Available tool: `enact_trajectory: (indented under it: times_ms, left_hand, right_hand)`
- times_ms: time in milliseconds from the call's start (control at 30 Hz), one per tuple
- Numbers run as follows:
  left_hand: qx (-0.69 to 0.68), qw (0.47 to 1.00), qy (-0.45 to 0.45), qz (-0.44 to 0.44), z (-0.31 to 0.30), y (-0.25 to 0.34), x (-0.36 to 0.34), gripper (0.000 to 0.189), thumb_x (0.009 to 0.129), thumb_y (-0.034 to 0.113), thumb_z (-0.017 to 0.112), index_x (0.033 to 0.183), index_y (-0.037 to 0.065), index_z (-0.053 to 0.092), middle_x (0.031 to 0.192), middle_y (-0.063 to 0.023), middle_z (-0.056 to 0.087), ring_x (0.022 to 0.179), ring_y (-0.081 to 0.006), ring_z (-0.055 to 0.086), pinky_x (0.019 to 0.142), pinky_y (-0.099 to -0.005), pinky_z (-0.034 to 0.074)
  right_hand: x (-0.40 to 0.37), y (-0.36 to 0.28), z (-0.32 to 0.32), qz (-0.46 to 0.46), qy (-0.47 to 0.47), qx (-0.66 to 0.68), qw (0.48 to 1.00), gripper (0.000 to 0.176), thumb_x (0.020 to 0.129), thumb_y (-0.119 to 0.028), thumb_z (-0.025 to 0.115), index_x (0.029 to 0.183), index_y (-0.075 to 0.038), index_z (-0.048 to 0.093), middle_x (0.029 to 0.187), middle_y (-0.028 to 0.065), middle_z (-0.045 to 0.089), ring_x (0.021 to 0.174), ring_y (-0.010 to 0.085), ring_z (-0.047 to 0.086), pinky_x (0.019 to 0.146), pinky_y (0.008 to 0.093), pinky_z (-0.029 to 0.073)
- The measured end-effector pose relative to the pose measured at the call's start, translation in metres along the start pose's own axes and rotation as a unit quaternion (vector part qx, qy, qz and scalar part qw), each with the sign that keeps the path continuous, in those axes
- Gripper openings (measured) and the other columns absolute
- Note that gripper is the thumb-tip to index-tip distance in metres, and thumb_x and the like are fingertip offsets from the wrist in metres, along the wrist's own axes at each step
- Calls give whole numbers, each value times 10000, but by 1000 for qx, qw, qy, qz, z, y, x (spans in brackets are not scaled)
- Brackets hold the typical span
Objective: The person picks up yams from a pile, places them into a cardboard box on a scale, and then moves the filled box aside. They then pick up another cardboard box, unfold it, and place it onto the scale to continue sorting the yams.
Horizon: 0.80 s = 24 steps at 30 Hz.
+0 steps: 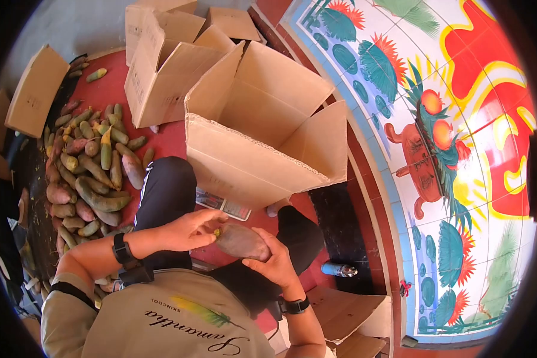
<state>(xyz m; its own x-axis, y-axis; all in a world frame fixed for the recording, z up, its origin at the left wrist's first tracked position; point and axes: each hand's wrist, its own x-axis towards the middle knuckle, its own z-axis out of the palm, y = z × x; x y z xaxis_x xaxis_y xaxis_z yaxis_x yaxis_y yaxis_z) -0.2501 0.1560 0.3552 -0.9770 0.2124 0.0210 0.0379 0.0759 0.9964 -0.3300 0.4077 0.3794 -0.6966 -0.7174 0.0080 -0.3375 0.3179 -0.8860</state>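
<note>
A thick, oblong, grey-purple vegetable [242, 242] lies across my lap, its smooth skin facing up. My right hand [274, 255] is wrapped round its right end, thumb along the lower side. At its other end, the fingers of my left hand [188, 231] are curled in and pinch a small yellow-green tip. Just beyond my hands stands a large open cardboard box [250, 158], its flaps raised. Partly under the box's near edge is a flat device with a panel [221, 204], which looks like a scale.
To my left lies a big heap of similar long green and reddish vegetables [95, 173]. More cardboard boxes stand at the back [161, 71], far left [37, 89] and lower right [352, 313]. A blue can [339, 269] lies on its side near the painted tile wall [459, 149].
</note>
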Motion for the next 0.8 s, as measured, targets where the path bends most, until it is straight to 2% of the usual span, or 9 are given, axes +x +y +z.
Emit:
enact_trajectory:
  times_ms: [33, 167, 300, 400, 500, 533, 633, 700, 800]
  left_hand:
    - [-89, 996, -19, -3, 2, 3, 1, 542, 824, 73, 612, 1307, 12, 373, 1138, -111, 529, 994, -199, 562, 833, -321, 481]
    - [6, 996, -77, -49, 4, 30, 7, 753, 715, 140, 766, 1329, 22, 347, 1203, -102, 517, 1076, -178, 520, 899, -320, 442]
    - [31, 999, -26, -1, -5, 35, 11, 738, 679, 139, 786, 1297, 38, 395, 1192, -107, 533, 1100, -152, 501, 910, -315, 431]
    - [42, 998, 30, 40, -21, 66, 13, 710, 666, 87, 782, 1273, 34, 418, 1159, -79, 534, 1083, -134, 494, 912, -302, 422]
    - [92, 984, 129, 85, -43, 89, 17, 673, 668, 50, 765, 1245, 33, 419, 1108, -46, 505, 1075, -127, 466, 927, -296, 400]
    - [-6, 986, 163, 36, -46, 103, 19, 682, 658, 82, 776, 1228, 27, 406, 1100, -37, 481, 1092, -137, 443, 946, -297, 370]
    - [85, 956, 260, 110, -69, 118, 35, 698, 668, 201, 776, 1224, 24, 392, 1098, -60, 464, 1071, -147, 436, 942, -295, 359]
    - [113, 945, 283, 119, -80, 130, 49, 692, 678, 206, 767, 1226, 20, 389, 1097, -68, 463, 1067, -152, 435, 938, -294, 361]
    - [174, 932, 293, 120, -94, 150, 72, 684, 693, 202, 751, 1235, 15, 378, 1095, -82, 462, 1056, -164, 439, 924, -296, 370]
  right_hand:
    - [1, 0, 1, -2, 5, 0, 1000, 705, 626, -162, 828, 1233, -5, 503, 1110, 123, 600, 1011, 186, 578, 893, 304, 443]
    - [8, -12, 7, -40, -3, 31, 999, 678, 649, -185, 812, 1233, -27, 506, 1069, 151, 593, 983, 238, 592, 863, 324, 458]
    - [19, -23, -5, -85, 17, 38, 996, 594, 687, -200, 776, 1194, -16, 528, 1069, 167, 586, 992, 277, 583, 872, 353, 453]
    - [31, -25, -33, -179, 185, -102, 961, 488, 699, -177, 740, 1117, -1, 561, 1074, 170, 576, 951, 320, 577, 828, 374, 467]
    - [49, -47, -59, -264, 335, -278, 861, 503, 703, -130, 714, 1154, 1, 534, 1110, 180, 557, 1033, 337, 526, 884, 402, 432]
    - [58, -49, -64, -265, 340, -275, 860, 503, 703, -130, 714, 1154, 1, 534, 1110, 180, 557, 1033, 337, 526, 884, 402, 432]
    - [76, -41, -72, -218, 368, -337, 838, 553, 697, -117, 718, 1193, -4, 502, 1069, 175, 551, 1020, 332, 505, 893, 412, 404]
    - [86, -27, -66, -159, 326, -325, 873, 578, 702, -104, 715, 1221, -11, 479, 1012, 163, 543, 971, 328, 498, 859, 416, 396]
    - [81, -10, -58, -223, 325, -348, 850, 426, 665, -70, 706, 1061, -32, 554, 915, 117, 543, 863, 301, 522, 759, 399, 426]
